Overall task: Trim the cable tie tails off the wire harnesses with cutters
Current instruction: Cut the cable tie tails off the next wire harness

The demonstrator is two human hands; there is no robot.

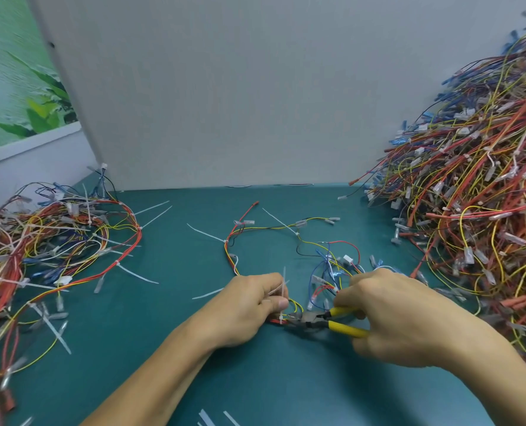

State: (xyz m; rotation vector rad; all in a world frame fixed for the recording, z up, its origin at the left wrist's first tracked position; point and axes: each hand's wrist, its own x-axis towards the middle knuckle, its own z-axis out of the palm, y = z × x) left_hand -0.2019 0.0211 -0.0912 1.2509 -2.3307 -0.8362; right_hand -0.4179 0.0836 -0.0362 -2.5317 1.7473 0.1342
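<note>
A wire harness (298,232) of red, yellow, blue and black wires lies looped on the green mat, with white cable tie tails sticking out. My left hand (243,305) pinches the harness near a tie, and that tie's tail (284,287) stands upright between the fingers. My right hand (400,318) grips yellow-handled cutters (320,321). The cutter jaws point left and sit right at the tie head beside my left thumb. Whether the jaws touch the tail is unclear.
A large heap of harnesses (476,195) fills the right side. A smaller pile (46,241) with long tie tails lies at the left. Loose cut tails (206,293) lie on the green mat (194,348). A grey wall panel (224,103) stands behind.
</note>
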